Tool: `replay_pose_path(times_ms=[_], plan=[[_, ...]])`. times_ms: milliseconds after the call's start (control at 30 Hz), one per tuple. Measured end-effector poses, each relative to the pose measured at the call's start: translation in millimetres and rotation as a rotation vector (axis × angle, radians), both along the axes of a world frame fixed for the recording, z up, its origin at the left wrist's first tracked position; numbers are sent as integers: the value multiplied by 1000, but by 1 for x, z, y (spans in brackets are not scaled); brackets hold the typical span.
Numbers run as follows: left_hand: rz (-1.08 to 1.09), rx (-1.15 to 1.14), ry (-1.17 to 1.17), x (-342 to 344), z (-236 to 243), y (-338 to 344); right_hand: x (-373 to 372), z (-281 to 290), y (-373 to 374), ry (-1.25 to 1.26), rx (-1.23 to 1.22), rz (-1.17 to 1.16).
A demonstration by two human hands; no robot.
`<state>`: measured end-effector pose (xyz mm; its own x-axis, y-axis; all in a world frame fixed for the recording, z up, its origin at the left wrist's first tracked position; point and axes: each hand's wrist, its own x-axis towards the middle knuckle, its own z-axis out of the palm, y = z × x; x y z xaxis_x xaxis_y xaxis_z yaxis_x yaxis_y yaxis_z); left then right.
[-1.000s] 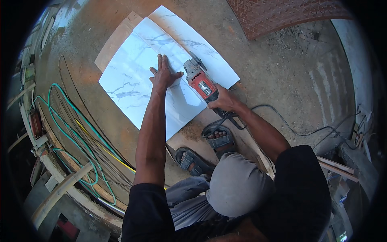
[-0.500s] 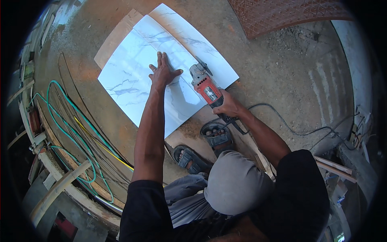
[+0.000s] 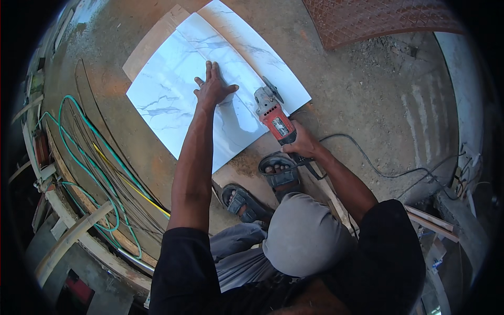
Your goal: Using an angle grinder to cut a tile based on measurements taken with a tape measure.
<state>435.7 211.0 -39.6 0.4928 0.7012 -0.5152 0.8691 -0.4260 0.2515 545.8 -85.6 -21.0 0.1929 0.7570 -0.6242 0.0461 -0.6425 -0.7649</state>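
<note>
Grey veining across a white tile (image 3: 163,89) at upper centre; red and black on the grinder (image 3: 277,122), mid-frame; crisscross pattern over a reddish-brown panel (image 3: 378,21), upper right; plain grey headwear (image 3: 307,236), lower centre.

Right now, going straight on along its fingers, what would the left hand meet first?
Beyond more of the bare top tile, the left hand would probably meet the lower tile first, though depth is unclear.

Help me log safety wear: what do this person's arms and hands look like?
Short black sleeves leave both forearms bare. The left hand and right hand wear no gloves; a thin pale band, apparently a ring, circles one left finger.
</note>
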Motion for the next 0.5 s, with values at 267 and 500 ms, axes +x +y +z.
replay_pose_path(times_ms=[267,500], plan=[[-32,18,-5,-2,-4,2,0,2,-11,-15,-21,16],[-37,21,-6,-3,-5,1,-3,8,-22,-30,-46,9]])
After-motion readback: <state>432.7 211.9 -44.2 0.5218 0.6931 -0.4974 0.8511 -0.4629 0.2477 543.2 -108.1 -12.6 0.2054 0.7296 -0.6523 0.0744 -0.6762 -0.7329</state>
